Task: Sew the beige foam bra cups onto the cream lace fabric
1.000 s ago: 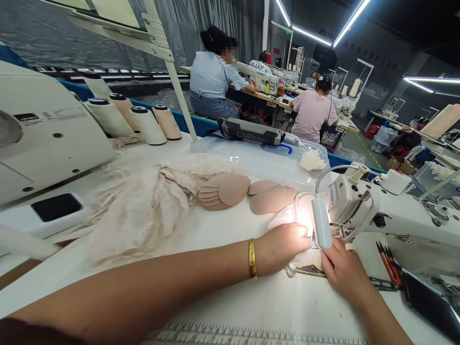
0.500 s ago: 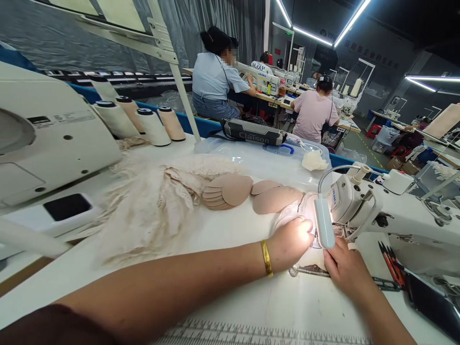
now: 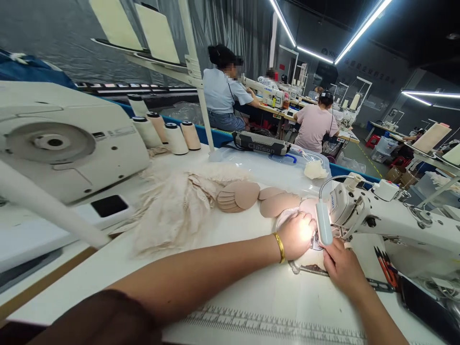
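Under the bright lamp (image 3: 324, 223), my left hand (image 3: 296, 235) is closed with curled fingers on a pale pink piece of fabric (image 3: 283, 216), beside the needle area of the sewing machine (image 3: 347, 203). A gold bracelet circles that wrist. On the machine's near right side, my right hand (image 3: 343, 266) has its thumb and fingers drawn together at the same spot. The lamp hides its fingertips and whatever may be between them. Beige oval pads (image 3: 276, 203) lie just behind the fabric, and more round pads (image 3: 239, 196) are fanned in a stack further left.
Crumpled cream lace (image 3: 179, 206) covers the table's left middle. Thread cones (image 3: 176, 139) stand behind it, near a second machine (image 3: 72, 143). Red-handled snips (image 3: 386, 268) and a dark phone-like object (image 3: 427, 306) lie at right. A ruler strip (image 3: 273, 326) runs along the front. Co-workers sit beyond.
The camera view has turned a little left and up, so most things sit further right or lower. Both hands remain at the needle area, with the left fingers slightly shifted.
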A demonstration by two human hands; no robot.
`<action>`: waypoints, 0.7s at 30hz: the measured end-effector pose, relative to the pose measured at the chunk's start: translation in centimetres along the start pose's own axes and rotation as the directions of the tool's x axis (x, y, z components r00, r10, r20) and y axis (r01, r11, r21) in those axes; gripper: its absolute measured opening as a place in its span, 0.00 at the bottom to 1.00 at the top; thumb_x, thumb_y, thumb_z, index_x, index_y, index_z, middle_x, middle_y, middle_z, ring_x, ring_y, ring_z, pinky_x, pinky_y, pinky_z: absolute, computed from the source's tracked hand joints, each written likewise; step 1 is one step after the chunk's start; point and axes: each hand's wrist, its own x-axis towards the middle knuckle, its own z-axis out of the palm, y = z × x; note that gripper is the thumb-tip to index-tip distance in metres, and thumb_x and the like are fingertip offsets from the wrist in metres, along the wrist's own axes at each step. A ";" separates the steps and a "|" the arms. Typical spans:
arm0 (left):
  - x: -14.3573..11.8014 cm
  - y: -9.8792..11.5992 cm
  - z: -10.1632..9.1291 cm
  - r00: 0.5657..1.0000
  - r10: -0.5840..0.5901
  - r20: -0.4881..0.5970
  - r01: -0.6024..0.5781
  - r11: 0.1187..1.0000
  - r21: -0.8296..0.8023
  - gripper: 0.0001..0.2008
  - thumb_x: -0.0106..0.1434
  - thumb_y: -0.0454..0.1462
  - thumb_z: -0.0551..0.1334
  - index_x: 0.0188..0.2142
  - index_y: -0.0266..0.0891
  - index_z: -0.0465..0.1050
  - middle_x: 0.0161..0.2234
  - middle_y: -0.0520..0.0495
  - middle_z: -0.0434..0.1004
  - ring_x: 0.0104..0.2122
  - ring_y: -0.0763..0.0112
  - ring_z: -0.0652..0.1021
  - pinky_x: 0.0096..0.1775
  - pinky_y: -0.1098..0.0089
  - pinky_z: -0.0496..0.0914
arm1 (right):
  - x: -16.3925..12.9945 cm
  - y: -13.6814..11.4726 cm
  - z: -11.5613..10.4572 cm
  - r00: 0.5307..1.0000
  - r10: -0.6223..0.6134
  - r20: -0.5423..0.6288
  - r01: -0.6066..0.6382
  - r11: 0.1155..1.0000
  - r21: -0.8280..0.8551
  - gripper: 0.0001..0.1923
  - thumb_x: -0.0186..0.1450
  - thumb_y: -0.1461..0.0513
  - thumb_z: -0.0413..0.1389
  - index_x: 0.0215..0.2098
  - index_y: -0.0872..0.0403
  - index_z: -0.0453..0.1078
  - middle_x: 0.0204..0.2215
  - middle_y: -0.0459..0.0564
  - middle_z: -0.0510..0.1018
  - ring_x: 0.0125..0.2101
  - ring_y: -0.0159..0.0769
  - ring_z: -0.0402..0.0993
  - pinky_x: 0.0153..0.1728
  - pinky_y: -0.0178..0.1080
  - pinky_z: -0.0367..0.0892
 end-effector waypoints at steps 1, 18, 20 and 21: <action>-0.1 -0.1 -0.5 0.998 -0.045 0.042 0.044 0.999 0.013 0.05 0.56 0.29 0.60 0.33 0.32 0.72 0.36 0.32 0.75 0.38 0.47 0.75 0.43 0.49 0.68 | 0.0 -0.1 0.0 1.000 -0.016 -0.020 0.016 1.000 0.007 0.13 0.72 0.65 0.46 0.47 0.49 0.71 0.39 0.52 0.78 0.36 0.41 0.75 0.31 0.39 0.65; -15.1 -0.4 -10.4 0.903 -0.116 0.414 0.370 -0.278 -0.886 0.16 0.41 0.40 0.69 0.27 0.36 0.67 0.25 0.50 0.71 0.23 0.74 0.68 0.24 0.75 0.62 | 1.0 -13.1 -2.0 0.886 -0.103 0.451 -0.459 -0.072 0.885 0.34 0.60 0.41 0.65 0.56 0.49 0.69 0.37 0.49 0.76 0.38 0.39 0.73 0.45 0.43 0.67; -16.2 -0.3 -9.7 0.906 -0.106 0.409 0.358 -0.321 -0.877 0.16 0.40 0.40 0.70 0.26 0.36 0.67 0.24 0.51 0.70 0.22 0.75 0.68 0.24 0.75 0.62 | 0.8 -14.0 -1.9 0.890 -0.095 0.445 -0.453 -0.086 0.887 0.34 0.59 0.40 0.65 0.57 0.48 0.70 0.46 0.53 0.76 0.48 0.44 0.72 0.51 0.45 0.65; -16.7 -0.2 -9.5 0.905 -0.084 0.418 0.372 -0.324 -0.870 0.17 0.40 0.41 0.71 0.26 0.36 0.67 0.23 0.51 0.69 0.22 0.75 0.68 0.24 0.75 0.62 | 0.6 -14.4 -1.9 0.890 -0.086 0.449 -0.455 -0.072 0.888 0.36 0.59 0.39 0.64 0.58 0.47 0.69 0.52 0.54 0.74 0.54 0.47 0.69 0.54 0.47 0.63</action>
